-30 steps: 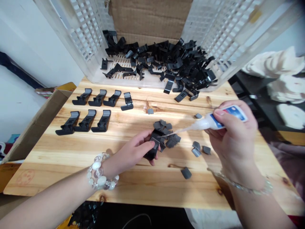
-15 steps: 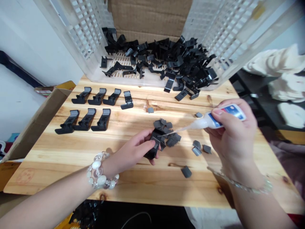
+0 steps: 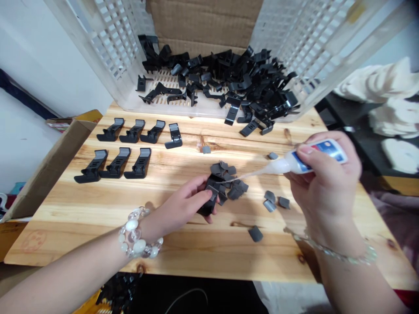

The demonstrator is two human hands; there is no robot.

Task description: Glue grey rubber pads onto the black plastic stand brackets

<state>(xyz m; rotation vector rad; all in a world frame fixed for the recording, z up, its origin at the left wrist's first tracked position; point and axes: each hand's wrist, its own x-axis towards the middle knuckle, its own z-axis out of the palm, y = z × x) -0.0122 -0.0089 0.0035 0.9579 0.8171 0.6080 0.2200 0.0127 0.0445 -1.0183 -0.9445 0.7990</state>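
While the left hand (image 3: 179, 206) curls closed around a black plastic clip (image 3: 208, 205), the right hand (image 3: 327, 185) grips a white squeeze bottle (image 3: 314, 158) with a blue-and-red label, tilted down. Its long, thin nozzle (image 3: 252, 174) reaches across to the clip's upper end, though whether the tip touches is hard to tell. The held clip sits between the hands, nearer the left, against a heap of small gray pads (image 3: 234, 185). More loose gray pads (image 3: 269, 201) lie on the bench (image 3: 203, 253), which is pale knotty wood. A beaded bracelet (image 3: 137, 235) circles the left wrist, and a thin bracelet (image 3: 334, 253) circles the right. Further up the bench, seven black clips (image 3: 132, 137) stand in two tidy rows, four above three. Beyond them, a white lattice-walled plastic crate (image 3: 109, 48) holds a large jumbled pile of black clips (image 3: 229, 80), with a cardboard box (image 3: 203, 22) behind it. A cardboard flap (image 3: 52, 170) rises at the left, and white cloth (image 3: 379, 104) lies off to the right.
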